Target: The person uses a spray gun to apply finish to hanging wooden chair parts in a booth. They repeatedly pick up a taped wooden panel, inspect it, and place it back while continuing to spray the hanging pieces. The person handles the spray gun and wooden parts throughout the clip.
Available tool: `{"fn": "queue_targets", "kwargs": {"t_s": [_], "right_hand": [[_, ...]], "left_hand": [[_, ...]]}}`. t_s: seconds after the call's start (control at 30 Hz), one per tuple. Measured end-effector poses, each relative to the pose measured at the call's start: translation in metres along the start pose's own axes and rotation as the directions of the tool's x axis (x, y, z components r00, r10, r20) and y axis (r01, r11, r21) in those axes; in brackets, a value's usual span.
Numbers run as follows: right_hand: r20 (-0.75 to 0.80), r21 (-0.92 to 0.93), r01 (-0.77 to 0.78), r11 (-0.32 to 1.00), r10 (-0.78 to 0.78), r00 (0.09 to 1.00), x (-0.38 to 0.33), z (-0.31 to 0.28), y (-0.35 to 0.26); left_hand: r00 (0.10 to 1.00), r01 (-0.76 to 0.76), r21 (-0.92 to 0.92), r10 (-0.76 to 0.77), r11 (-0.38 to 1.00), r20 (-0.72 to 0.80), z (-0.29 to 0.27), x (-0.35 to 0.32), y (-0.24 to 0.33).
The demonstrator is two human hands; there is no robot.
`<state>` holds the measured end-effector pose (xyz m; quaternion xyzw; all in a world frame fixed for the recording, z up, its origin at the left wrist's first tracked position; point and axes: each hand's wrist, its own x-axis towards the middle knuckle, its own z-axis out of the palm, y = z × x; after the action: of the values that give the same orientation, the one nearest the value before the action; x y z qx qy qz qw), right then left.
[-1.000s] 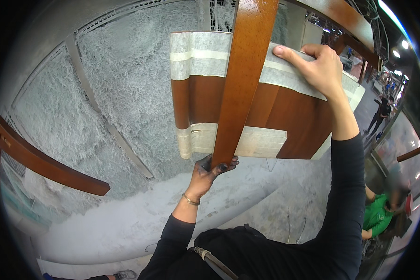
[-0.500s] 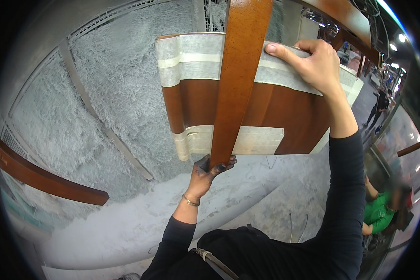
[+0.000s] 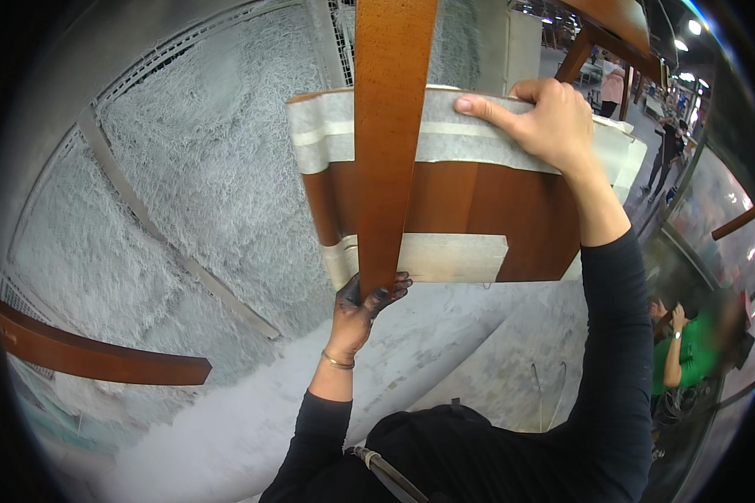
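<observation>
A long brown wooden bar (image 3: 392, 126) runs down in front of a curved wooden panel (image 3: 524, 201). Strips of pale masking paper and tape (image 3: 457, 258) cover the panel's upper and lower parts. My left hand (image 3: 356, 312), its fingers dark with stain, is closed around the bar's lower end. At the upper right my right hand (image 3: 554, 126) grips the panel's papered top edge, thumb on the near face and fingers over the edge. Whether bar and panel are joined, I cannot tell.
Behind stands a wall of whitish fibrous filter (image 3: 218, 159) with metal strips. A brown wooden piece (image 3: 101, 348) juts in at the left. More wooden framing (image 3: 617, 25) hangs at the upper right. A person in green (image 3: 688, 356) is at the right; other people stand farther off.
The bar has shifted left across the panel in view, its lower end with my left hand. The panel sits slightly lower at its top edge. Both hands keep their grip.
</observation>
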<state>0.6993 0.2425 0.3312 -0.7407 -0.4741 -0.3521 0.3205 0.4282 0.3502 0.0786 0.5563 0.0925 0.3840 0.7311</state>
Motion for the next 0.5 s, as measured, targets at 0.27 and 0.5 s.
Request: {"fn": "queue_targets", "kwargs": {"t_s": [0.27,0.5], "right_hand": [[0.019,-0.27,-0.012,0.963,0.018,1.0,-0.068,0.021,0.032],[0.054,-0.399,-0.025,0.917,0.051,0.997,-0.181,-0.02,0.07]], "left_hand": [[0.996,-0.089,-0.062,0.09,0.994,0.002,-0.045,0.005,0.002],[0.961,-0.084,-0.518,0.207,0.851,0.183,-0.078,-0.012,-0.042]]}}
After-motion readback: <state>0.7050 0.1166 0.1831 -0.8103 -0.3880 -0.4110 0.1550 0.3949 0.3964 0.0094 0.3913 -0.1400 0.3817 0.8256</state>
